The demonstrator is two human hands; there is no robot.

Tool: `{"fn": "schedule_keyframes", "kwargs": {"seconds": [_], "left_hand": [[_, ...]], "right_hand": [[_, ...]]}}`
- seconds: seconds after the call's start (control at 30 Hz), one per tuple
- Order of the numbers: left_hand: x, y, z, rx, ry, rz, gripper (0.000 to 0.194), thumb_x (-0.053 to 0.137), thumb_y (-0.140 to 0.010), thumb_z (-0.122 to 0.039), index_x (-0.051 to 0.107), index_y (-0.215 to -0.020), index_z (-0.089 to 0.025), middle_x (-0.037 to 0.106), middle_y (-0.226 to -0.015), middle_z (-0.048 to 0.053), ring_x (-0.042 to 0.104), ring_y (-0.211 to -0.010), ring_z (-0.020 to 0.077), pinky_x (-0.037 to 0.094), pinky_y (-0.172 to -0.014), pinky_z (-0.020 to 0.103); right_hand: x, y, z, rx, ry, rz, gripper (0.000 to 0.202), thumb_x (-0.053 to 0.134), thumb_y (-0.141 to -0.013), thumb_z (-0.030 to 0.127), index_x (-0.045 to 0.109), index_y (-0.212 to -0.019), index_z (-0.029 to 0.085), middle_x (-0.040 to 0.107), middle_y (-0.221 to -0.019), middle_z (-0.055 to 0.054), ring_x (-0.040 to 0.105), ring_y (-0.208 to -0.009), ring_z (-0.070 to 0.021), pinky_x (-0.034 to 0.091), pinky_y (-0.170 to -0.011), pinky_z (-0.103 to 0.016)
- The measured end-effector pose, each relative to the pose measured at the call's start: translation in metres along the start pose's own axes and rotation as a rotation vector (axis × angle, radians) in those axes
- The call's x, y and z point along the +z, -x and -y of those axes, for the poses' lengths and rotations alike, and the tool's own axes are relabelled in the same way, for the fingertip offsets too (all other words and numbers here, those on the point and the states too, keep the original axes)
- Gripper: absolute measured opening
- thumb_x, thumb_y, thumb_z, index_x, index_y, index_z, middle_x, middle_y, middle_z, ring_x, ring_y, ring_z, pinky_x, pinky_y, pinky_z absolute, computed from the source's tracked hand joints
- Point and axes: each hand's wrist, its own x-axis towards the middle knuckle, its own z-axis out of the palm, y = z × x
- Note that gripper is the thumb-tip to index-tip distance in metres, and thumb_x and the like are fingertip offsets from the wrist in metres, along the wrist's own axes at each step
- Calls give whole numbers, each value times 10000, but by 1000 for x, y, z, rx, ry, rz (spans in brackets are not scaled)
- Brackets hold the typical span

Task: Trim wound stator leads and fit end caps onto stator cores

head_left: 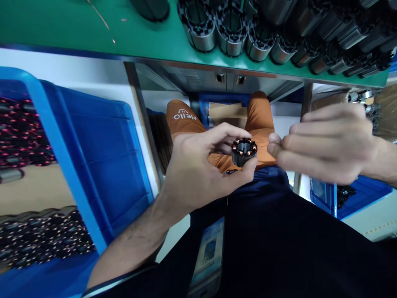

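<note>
My left hand [201,165] grips a small motor stator [244,153] between thumb and fingers above my lap. The stator is a dark ring with copper windings around its open top, which faces me. To its right, apart from it, is my right hand [325,142], slightly blurred, with thumb and fingertips pressed together. Whether a thin thing is in that pinch cannot be made out.
On the green workbench [77,25] stand rows of metal stator cores [231,31]. A blue crate [96,145] at left holds many wound stators [46,236] in layers. At lower right, another blue bin [366,198] holds small black parts. A badge [207,252] hangs over my dark shirt.
</note>
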Motion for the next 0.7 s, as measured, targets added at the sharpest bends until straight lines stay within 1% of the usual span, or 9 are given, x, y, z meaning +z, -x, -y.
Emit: {"fn": "schedule_keyframes", "kwargs": {"seconds": [0.07,0.13,0.23,0.3,0.37,0.43,0.53,0.6,0.7], "left_hand": [[1,0,2,2,2,-47,290,939,-957,-328,821,-1222,-323,920,-1101,-29,903,-878,232,777,-794,366],[2,2,6,112,-54,-116,257,927,-989,-295,825,-1221,-335,921,-1196,-20,916,-1031,257,786,-898,395],[4,5,12,310,-150,-156,212,895,-1023,-205,827,-1178,-332,911,-1283,-17,907,-1091,239,787,-955,398],[4,7,14,458,-261,-179,217,872,-1037,-167,829,-1179,-327,905,-1315,-17,904,-1084,232,789,-978,415],[4,7,13,548,-358,-185,271,826,-1051,-139,835,-1230,-342,899,-1342,-25,906,-1108,241,791,-999,437],[4,5,9,517,-386,-170,266,831,-1043,-205,827,-1272,-340,910,-1284,-17,914,-1066,258,795,-909,416],[4,2,3,278,-238,-98,311,882,-955,-297,792,-1253,-291,913,-1074,-9,900,-878,243,765,-737,359],[3,0,2,177,-134,-66,320,867,-952,-267,777,-1259,-288,911,-1077,-10,896,-890,229,772,-775,359],[3,0,5,279,-147,-119,247,860,-1014,-203,795,-1235,-293,912,-1242,26,901,-1076,216,778,-937,354]], "right_hand": [[-13,-5,0,-160,82,142,345,1145,-751,371,831,-636,289,554,-510,91,450,-501,-50,469,-516,-215],[-22,-9,-6,-198,10,192,296,1081,-851,486,893,-781,268,751,-691,48,608,-618,-71,546,-598,-216],[-19,-13,-23,99,-224,452,296,1002,-942,519,919,-920,235,911,-936,-22,823,-783,-134,676,-693,-227],[-9,-13,-33,298,-336,693,289,956,-987,513,920,-982,226,913,-893,-28,833,-687,-143,661,-589,-215],[2,-10,-37,321,-342,774,268,937,-989,492,898,-935,232,867,-774,12,764,-553,-119,586,-486,-200],[9,-4,-34,212,-242,617,270,969,-922,452,839,-795,252,801,-707,50,731,-558,-108,559,-483,-201],[9,8,-26,118,-100,316,248,929,-931,440,798,-778,295,764,-776,56,817,-831,-157,629,-619,-220],[4,15,-22,126,-71,226,172,838,-1011,490,831,-926,341,773,-874,54,842,-1013,-186,666,-692,-238],[-6,17,-20,142,16,102,195,779,-1039,561,828,-1107,385,758,-940,50,843,-1103,-207,671,-691,-250]]}}
